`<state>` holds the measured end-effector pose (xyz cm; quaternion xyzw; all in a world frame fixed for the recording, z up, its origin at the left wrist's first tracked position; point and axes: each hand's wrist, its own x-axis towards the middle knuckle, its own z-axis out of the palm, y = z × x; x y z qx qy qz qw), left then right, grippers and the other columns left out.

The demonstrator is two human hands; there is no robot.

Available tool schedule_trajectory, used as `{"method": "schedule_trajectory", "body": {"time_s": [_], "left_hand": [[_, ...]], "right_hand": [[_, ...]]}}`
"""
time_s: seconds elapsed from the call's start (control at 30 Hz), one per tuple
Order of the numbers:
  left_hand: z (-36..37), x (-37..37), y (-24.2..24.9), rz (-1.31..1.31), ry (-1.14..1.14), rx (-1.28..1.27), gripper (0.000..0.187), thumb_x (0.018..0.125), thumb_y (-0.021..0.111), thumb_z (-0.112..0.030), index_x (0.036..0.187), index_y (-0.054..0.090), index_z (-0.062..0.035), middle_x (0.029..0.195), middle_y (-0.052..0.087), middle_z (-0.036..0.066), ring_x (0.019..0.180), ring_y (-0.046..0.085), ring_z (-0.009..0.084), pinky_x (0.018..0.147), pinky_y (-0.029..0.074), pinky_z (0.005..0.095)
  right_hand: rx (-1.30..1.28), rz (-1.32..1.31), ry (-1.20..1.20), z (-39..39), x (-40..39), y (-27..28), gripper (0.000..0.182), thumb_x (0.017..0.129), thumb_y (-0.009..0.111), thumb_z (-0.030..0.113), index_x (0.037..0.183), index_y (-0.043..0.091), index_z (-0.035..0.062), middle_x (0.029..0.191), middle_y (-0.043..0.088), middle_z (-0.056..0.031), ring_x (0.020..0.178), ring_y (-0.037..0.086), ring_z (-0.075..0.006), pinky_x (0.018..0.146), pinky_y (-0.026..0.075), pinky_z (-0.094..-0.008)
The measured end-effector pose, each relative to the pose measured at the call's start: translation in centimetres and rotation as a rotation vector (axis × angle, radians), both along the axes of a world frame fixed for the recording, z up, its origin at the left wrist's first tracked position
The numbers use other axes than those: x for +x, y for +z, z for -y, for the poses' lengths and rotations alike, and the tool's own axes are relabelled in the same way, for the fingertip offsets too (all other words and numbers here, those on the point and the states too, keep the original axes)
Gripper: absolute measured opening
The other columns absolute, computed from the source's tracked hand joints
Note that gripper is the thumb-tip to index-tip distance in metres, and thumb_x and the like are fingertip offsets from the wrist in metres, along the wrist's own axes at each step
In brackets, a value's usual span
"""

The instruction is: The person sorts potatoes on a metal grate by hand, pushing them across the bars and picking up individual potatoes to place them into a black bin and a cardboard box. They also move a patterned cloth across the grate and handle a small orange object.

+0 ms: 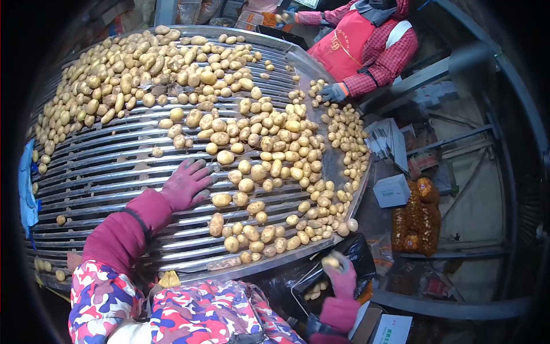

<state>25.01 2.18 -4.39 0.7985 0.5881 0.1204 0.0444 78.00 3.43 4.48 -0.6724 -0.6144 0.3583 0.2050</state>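
My left hand, in a pink glove, lies with spread fingers on the metal bars of the sorting table, just left of some loose potatoes. Nothing is in it. Over a container lined with black plastic, at the lower right, my right hand has its gloved fingers around a potato. A few potatoes show inside that container. More potatoes cover the right part of the bars, and a large heap sits at the upper left.
A co-worker in a red apron stands across the table, one gloved hand at the potatoes there. Filled net bags and a white box are at the right. Blue cloth hangs on the left edge. Metal beams cross the right side.
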Motion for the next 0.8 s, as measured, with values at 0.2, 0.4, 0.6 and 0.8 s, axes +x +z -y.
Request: {"method": "schedule_trajectory", "body": {"time_s": [0.2,0.4,0.6,0.8], "left_hand": [[-0.1,0.0,0.1,0.016,-0.008,0.006,0.053,0.087,0.063,-0.035,0.133,0.055,-0.0119,0.141,0.050,0.014,0.138,0.038,0.0366,0.116,0.025,0.0576],[-0.2,-0.1,-0.2,0.018,-0.013,0.014,0.053,0.087,0.061,-0.037,0.133,0.056,-0.0102,0.143,0.050,0.015,0.137,0.040,0.0368,0.116,0.025,0.0565],[-0.7,0.1,0.3,0.027,-0.030,0.053,0.051,0.085,0.064,-0.038,0.127,0.059,-0.0093,0.138,0.054,0.014,0.132,0.044,0.0376,0.114,0.028,0.0570],[-2.2,1.4,1.0,0.087,0.010,0.057,0.057,0.083,0.065,-0.038,0.132,0.056,-0.0113,0.123,0.056,0.014,0.125,0.047,0.0379,0.106,0.035,0.0570]], "right_hand": [[-0.105,0.620,0.011,-1.4,-2.6,3.6,0.075,0.074,0.081,0.025,0.141,0.051,0.0099,0.135,0.057,-0.0189,0.123,0.056,-0.0362,0.104,0.045,-0.0407],[0.181,0.657,0.259,-13.0,-8.6,-6.8,0.111,0.070,0.085,0.040,0.156,0.023,0.0088,0.153,0.036,-0.0230,0.141,0.037,-0.0374,0.113,0.036,-0.0426],[-0.002,0.726,0.127,-19.6,-13.7,-6.3,0.127,0.065,0.086,0.055,0.158,0.012,0.0110,0.155,0.029,-0.0263,0.127,0.052,-0.0447,0.106,0.045,-0.0465],[0.093,0.520,0.283,-25.3,-19.6,-6.7,0.123,0.067,0.086,0.048,0.159,0.011,0.0137,0.155,0.032,-0.0253,0.132,0.048,-0.0449,0.108,0.043,-0.0489]]}}
